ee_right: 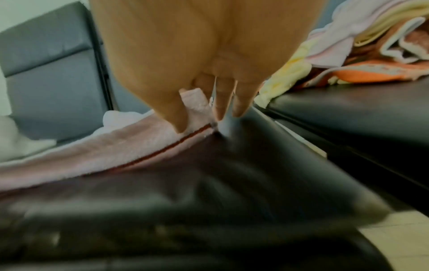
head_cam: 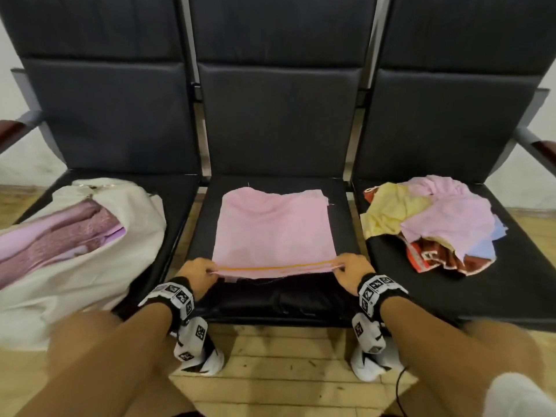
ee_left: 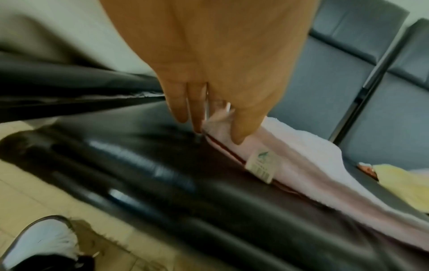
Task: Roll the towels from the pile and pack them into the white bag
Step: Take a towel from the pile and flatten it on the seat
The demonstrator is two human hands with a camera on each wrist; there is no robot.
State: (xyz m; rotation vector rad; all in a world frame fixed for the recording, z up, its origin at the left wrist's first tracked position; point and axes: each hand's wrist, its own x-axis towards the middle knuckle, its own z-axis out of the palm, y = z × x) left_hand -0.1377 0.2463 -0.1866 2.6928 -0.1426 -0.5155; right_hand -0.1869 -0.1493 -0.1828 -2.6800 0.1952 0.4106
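Note:
A pink towel (head_cam: 273,227) lies spread flat on the middle seat, its near edge folded over to show an orange stripe. My left hand (head_cam: 202,270) pinches the near left corner of the pink towel (ee_left: 301,155), and my right hand (head_cam: 350,269) pinches the near right corner of the pink towel (ee_right: 116,146). The white bag (head_cam: 75,266) lies open on the left seat with rolled purple and pink towels inside. The towel pile (head_cam: 433,224) of yellow, pink, blue and red-brown cloths sits on the right seat.
Three dark padded seats (head_cam: 270,299) stand in a row with tall backrests and armrests (head_cam: 538,149) at each end. Wooden floor (head_cam: 285,371) lies in front, where my white shoes (head_cam: 370,365) stand. A small label (ee_left: 260,165) hangs from the towel's hem.

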